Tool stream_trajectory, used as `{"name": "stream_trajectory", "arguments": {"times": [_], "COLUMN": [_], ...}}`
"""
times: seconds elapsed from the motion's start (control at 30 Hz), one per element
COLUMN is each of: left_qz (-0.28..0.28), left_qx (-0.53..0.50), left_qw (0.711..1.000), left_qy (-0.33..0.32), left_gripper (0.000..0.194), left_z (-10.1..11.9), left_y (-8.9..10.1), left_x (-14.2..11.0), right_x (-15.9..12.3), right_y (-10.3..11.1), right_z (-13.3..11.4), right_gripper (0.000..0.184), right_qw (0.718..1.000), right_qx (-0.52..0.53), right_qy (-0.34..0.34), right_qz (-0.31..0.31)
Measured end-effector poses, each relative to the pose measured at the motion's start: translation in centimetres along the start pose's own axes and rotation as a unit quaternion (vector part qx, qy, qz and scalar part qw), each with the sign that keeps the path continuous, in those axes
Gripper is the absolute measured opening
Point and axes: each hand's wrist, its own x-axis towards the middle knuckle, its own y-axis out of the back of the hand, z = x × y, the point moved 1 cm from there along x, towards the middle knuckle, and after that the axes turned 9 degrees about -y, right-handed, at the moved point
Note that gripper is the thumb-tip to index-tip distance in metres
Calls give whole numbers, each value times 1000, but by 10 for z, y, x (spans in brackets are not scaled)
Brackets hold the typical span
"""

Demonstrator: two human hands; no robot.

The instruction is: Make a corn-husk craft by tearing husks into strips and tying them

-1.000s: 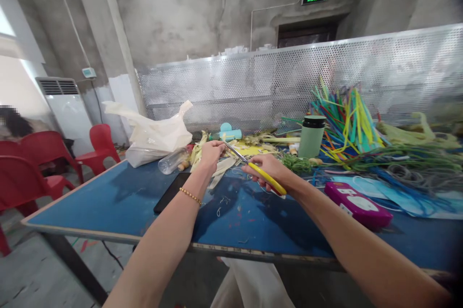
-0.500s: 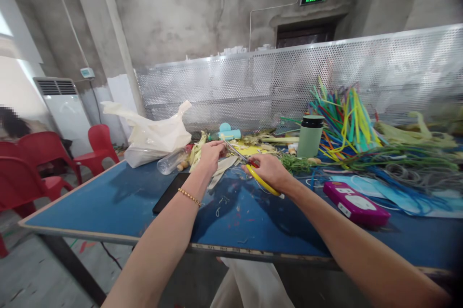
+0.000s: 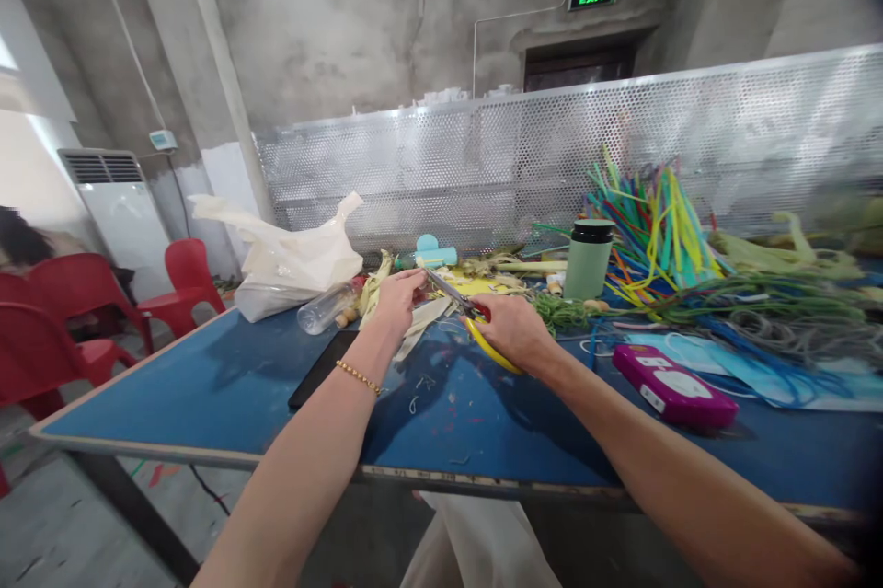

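Note:
Over the middle of the table, my right hand (image 3: 514, 328) is closed around the yellow-handled scissors (image 3: 491, 347). Their blades point up and left toward the fingertips of my left hand (image 3: 402, 298). The left fingers are pinched together near the blade tips; what is between them is too small to make out. Pale dried husk strips (image 3: 422, 323) lie beneath and beside the left hand. A dark tablet-like slab (image 3: 324, 369) is partly covered by my left forearm.
A white plastic bag (image 3: 296, 261) and clear bottle (image 3: 321, 312) stand left. Right are a green canister (image 3: 589, 261), a magenta box (image 3: 672, 386), colourful pipe-cleaner-like stems (image 3: 666, 229) and tangled cords (image 3: 773, 330). A perforated metal panel (image 3: 414, 165) rises behind the blue table (image 3: 172, 395).
The yellow handle has drawn in closer to my right palm, and the scissors look more closed. My left hand stays almost where it was. The view has shifted slightly.

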Motion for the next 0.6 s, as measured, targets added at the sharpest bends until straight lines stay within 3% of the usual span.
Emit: {"name": "stream_trajectory", "arguments": {"times": [0.6], "left_qz": [-16], "left_qx": [-22], "left_qw": [1000], "left_qy": [12], "left_gripper": [18], "left_z": [0], "left_y": [0], "left_x": [-1], "right_x": [-5], "right_y": [2], "right_z": [-4], "right_gripper": [31], "right_qw": [1000], "right_qx": [-8], "right_qy": [-13], "right_qz": [1]}}
